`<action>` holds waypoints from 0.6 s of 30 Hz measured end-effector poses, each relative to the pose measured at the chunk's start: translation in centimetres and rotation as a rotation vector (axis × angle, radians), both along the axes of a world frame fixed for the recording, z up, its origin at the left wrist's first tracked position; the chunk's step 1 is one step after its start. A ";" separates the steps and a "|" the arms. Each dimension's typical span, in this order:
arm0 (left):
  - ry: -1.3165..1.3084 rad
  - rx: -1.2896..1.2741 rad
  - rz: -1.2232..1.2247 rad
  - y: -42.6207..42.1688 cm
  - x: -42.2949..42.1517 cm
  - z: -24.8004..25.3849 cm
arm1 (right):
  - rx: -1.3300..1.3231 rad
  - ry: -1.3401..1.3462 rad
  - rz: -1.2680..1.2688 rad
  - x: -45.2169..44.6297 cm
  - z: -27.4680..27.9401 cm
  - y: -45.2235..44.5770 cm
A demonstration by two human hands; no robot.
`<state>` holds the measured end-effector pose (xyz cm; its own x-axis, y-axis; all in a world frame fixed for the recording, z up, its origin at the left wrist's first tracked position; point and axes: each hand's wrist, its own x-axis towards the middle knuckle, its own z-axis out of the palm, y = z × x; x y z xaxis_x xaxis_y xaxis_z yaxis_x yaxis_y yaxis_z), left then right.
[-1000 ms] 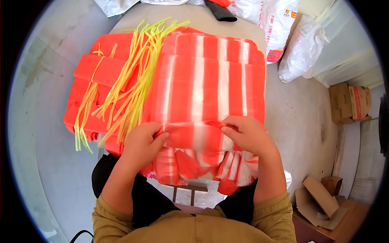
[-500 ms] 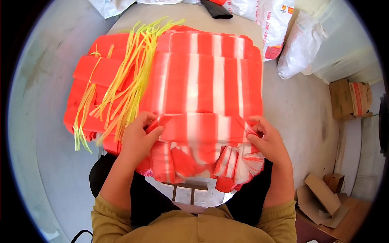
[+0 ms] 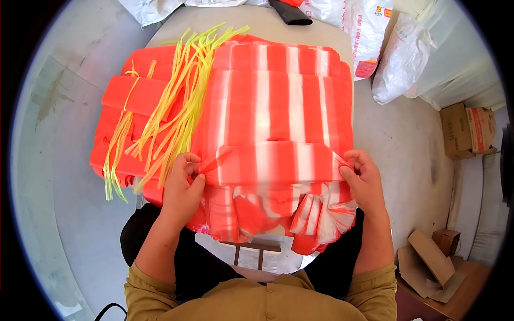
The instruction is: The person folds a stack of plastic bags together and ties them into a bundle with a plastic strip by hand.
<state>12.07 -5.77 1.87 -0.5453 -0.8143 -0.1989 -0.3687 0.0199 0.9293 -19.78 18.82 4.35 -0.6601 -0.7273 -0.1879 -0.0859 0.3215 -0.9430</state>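
White sacks lie along the far side; a printed sack and a plain sack stand at far right, contents of each not visible. At right, a cardboard box shows its sides only; its contents cannot be determined. An opened carton lies at near right on a brown surface. Left hand: thumb and fingers brought together, pinching the left end of a striped plastic layer. Right hand: likewise narrow, gripping the same layer's right end. The layer spans both hands over the near part of a red-and-white plastic stack, with pleated ends crumpled on the near side. The stack occupies the right portion of a pale table. Left of it sits a red plastic bundle bearing a yellow tie. Loose yellow strips lie between bundle and stack, overlapping the bundle. A dark item rests at the far edge. Grey floor extends to the right.
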 end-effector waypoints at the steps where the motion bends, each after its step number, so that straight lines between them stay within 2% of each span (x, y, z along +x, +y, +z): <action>1: -0.039 -0.135 -0.043 0.2 -0.1 0.0 | 0.019 -0.002 0.003 -0.3 -0.4 0.0; 3: -0.118 -0.406 -0.125 0.8 -0.1 -0.1 | 0.038 -0.002 -0.004 -0.4 -0.4 0.0; 6: -0.189 -0.307 -0.159 1.1 0.1 1.0 | 0.041 -0.002 -0.034 -0.2 -0.2 -0.2; 18: -0.020 -0.051 -0.007 1.6 -0.2 0.6 | -0.018 -0.092 -0.021 -0.4 -0.2 0.1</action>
<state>11.90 -4.13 2.50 -0.5471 -0.8200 -0.1683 -0.3866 0.0692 0.9196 -20.22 18.94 4.16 -0.6556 -0.7173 -0.2359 0.0084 0.3055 -0.9522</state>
